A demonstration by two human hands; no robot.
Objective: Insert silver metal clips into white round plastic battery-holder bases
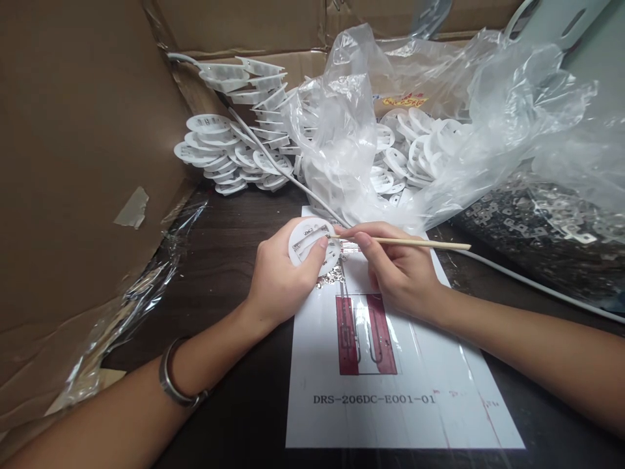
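Note:
My left hand (pixel 283 270) grips a round white plastic disc (pixel 303 238) fitted with metal contacts, its thumb pressed on the face. A thin wooden stick (pixel 420 243) is pinched in my right hand (pixel 403 267). The stick's left tip meets the disc close to my left thumb, and its other end points off to the right. Just below the disc, small metal pieces (pixel 331 279) lie on a printed sheet (pixel 361 423). That sheet bears a red and white drawing and the text DRS-206DC-E001-01.
Stacked white discs (pixel 209 150) stand at the back left, with more discs (pixel 420 146) under a clear plastic bag (pixel 359 85). A bag of flat metal parts (pixel 551 228) sits at right. A white cable (pixel 532 283) crosses the dark table (pixel 219 404). Cardboard walls (pixel 73 163) enclose the left and back.

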